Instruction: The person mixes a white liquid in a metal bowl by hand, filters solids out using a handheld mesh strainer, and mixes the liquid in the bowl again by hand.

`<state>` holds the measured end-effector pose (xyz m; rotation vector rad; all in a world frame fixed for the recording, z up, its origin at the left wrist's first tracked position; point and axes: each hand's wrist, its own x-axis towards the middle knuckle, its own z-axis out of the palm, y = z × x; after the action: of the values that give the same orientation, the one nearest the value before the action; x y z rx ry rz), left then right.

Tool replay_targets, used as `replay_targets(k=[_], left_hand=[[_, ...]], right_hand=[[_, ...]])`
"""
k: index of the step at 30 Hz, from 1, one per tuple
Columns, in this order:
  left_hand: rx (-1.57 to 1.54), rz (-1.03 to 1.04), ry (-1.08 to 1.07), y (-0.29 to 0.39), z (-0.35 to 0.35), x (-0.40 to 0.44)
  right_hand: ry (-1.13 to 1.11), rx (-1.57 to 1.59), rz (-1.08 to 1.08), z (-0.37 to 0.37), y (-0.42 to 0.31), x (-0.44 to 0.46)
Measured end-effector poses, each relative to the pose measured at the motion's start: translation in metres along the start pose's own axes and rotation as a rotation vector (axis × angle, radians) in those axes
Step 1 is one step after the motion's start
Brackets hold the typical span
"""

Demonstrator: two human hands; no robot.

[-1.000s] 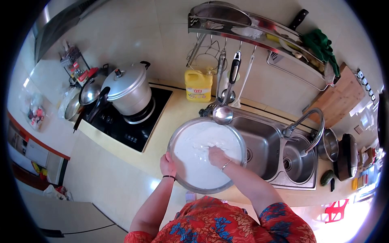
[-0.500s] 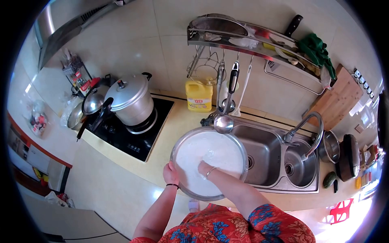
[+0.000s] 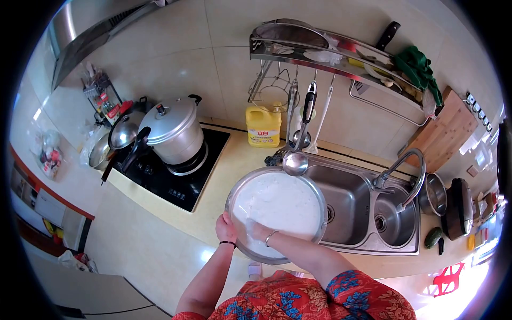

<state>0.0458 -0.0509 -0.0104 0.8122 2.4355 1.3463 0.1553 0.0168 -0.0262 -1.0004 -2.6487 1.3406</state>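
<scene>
A wide metal basin (image 3: 324, 230) of milky white liquid (image 3: 282, 202) stands at the counter's front edge, its right side against the sink. My left hand (image 3: 226, 229) grips the basin's left rim, fingers closed round it. A dark bracelet circles that wrist. Into the liquid, left of centre, dips my right hand (image 3: 260, 232), with a silver bangle at the wrist. Its fingers are under the cloudy surface, so I cannot see whether they hold anything. Just behind the basin's far rim hangs a ladle (image 3: 295, 163).
On the left, a pressure cooker (image 3: 173, 133) sits on a black induction hob (image 3: 186, 184). A yellow jug (image 3: 263, 127) stands by the wall. The double sink (image 3: 341, 186) with its curved tap (image 3: 421, 165) lies right, below a rack (image 3: 330, 61) of hanging utensils.
My right hand has swept left and slightly toward me through the liquid, nearer my left hand. My left hand keeps its hold on the rim.
</scene>
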Motion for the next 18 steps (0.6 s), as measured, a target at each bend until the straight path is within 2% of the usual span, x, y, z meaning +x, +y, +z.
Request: replay_targets(k=[5, 7, 8, 10, 11, 13, 17, 18], left_hand=[[-0.031, 0.028, 0.036, -0.004, 0.003, 0.000], [-0.033, 0.026, 0.017, -0.005, 0.002, 0.000], [-0.032, 0.022, 0.018, -0.006, 0.002, 0.000], [0.020, -0.019, -0.027, -0.009, 0.003, 0.001], [0.021, -0.026, -0.026, -0.011, 0.003, 0.001], [0.030, -0.017, -0.027, -0.010, 0.003, 0.002], [0.037, -0.016, -0.004, 0.001, -0.001, -0.001], [0.040, -0.019, -0.002, 0.000, -0.001, 0.000]], right_hand=[[-0.152, -0.060, 0.144, -0.015, -0.019, 0.000], [0.018, 0.013, -0.012, -0.014, -0.008, -0.001], [0.013, 0.013, -0.012, -0.013, 0.003, 0.001], [0.347, 0.102, -0.477, -0.020, 0.014, -0.003], [0.340, 0.103, -0.475, -0.024, 0.019, -0.006], [-0.067, 0.720, 0.230, -0.065, -0.011, -0.024], [-0.154, 0.962, 0.210, -0.080, 0.021, -0.016], [-0.208, 1.186, 0.182, -0.084, 0.023, -0.014]])
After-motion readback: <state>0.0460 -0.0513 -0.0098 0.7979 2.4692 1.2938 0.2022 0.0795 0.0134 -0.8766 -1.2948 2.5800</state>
